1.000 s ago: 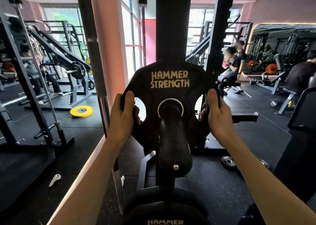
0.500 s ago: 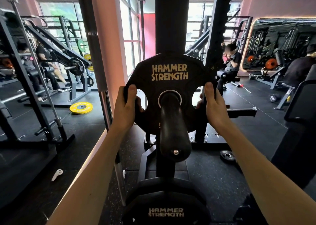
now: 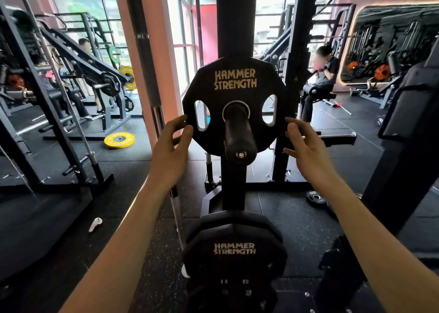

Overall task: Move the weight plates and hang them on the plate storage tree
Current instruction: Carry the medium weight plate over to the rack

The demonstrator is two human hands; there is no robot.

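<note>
Both grips released since the earlier frame, left hand [image 3: 171,146] and right hand [image 3: 306,146] spread open beside weight plate [image 3: 234,99], apparently clear of it, plate hung on plate storage tree [image 3: 234,20] peg [image 3: 239,132], second plate [image 3: 234,248] stored below.

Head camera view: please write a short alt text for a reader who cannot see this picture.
A black weight plate hangs on a peg of the plate storage tree in a gym. The person's left hand and right hand are open on either side of it, gripping nothing. A second black plate hangs lower on the tree.
</note>
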